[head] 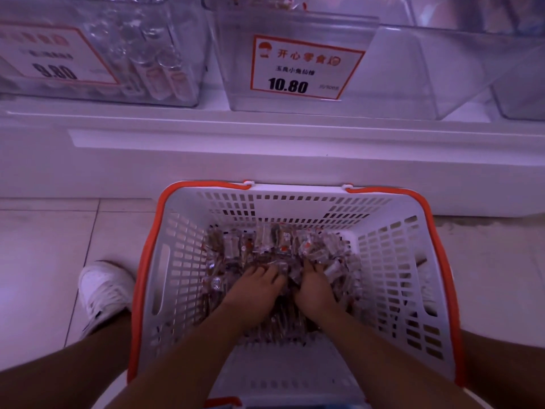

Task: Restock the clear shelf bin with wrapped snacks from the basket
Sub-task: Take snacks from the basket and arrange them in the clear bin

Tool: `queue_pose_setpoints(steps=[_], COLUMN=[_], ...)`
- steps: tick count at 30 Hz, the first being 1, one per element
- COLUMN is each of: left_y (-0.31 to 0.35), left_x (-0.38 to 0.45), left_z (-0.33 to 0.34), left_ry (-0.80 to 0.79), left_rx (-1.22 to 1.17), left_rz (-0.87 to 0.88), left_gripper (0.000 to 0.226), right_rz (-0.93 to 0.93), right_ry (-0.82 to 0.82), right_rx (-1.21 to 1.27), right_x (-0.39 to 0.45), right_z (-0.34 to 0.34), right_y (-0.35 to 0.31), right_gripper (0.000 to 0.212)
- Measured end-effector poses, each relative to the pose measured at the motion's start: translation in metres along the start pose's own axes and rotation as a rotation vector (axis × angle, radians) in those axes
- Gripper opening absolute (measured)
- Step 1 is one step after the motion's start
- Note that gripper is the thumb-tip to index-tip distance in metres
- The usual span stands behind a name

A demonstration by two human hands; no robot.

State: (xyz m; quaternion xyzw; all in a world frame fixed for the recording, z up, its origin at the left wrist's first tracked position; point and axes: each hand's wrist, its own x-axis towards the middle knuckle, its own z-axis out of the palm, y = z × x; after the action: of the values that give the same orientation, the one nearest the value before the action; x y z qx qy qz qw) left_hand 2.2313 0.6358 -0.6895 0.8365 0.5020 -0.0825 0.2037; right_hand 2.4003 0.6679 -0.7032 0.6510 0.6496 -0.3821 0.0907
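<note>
A white slotted basket [182,261] with an orange rim stands on the floor in front of the shelf. Its bottom is covered with several small wrapped snacks [265,246] in clear wrappers. Both my hands are down inside it, side by side in the pile. My left hand [256,286] has its fingers curled into the snacks. My right hand [314,286] digs in beside it, fingers buried among the wrappers. The clear shelf bin [398,69] with the 10.80 price card stands on the shelf straight above the basket; through its front it looks empty.
A second clear bin [182,54] with a 9.80 card and round clear packets stands to the left on the white shelf [265,143]. Another clear bin [519,93] sits at the far right. My white shoe [103,290] is on the tiled floor left of the basket.
</note>
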Motion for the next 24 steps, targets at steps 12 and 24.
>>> queue_pose_setpoints(steps=[12,24], left_y=[0.000,-0.017], left_x=[0.004,0.005], left_z=[0.009,-0.041], left_ry=[0.336,0.365], left_rx=[-0.791,-1.569], left_rz=[-0.545,-0.808], left_gripper=[0.023,0.015], right_rz=[0.115,0.268], right_ry=[0.099,-0.181], right_rx=[0.300,1.139], right_x=[0.005,0.003], right_z=[0.019,-0.030], right_y=[-0.032,-0.049], right_gripper=[0.059,0.044])
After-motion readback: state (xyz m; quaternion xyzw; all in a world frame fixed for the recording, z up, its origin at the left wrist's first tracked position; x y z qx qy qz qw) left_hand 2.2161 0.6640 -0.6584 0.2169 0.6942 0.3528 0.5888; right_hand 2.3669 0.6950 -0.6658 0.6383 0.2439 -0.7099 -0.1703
